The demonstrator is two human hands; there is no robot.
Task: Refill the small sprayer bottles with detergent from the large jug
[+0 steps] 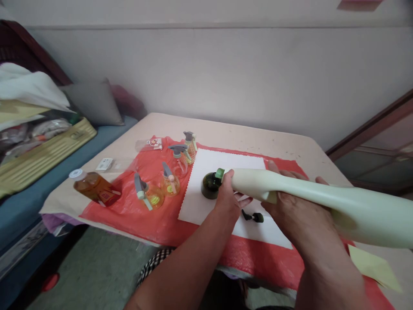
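Gripping a long pale-green plastic dispenser (309, 196), both hands close around it: right hand (300, 211) at mid-body, left hand (227, 196) pinching its nozzle over a dark green jar (210, 185) at 12 o'clock. It looks rigid, light, smooth.

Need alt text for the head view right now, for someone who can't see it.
Two bare hands tilt a large pale green bottle so its spout meets a small dark green bottle standing on a white sheet; the left hand steadies the spout, the right hand supports the body. Four small spray bottles stand left on a red mat.
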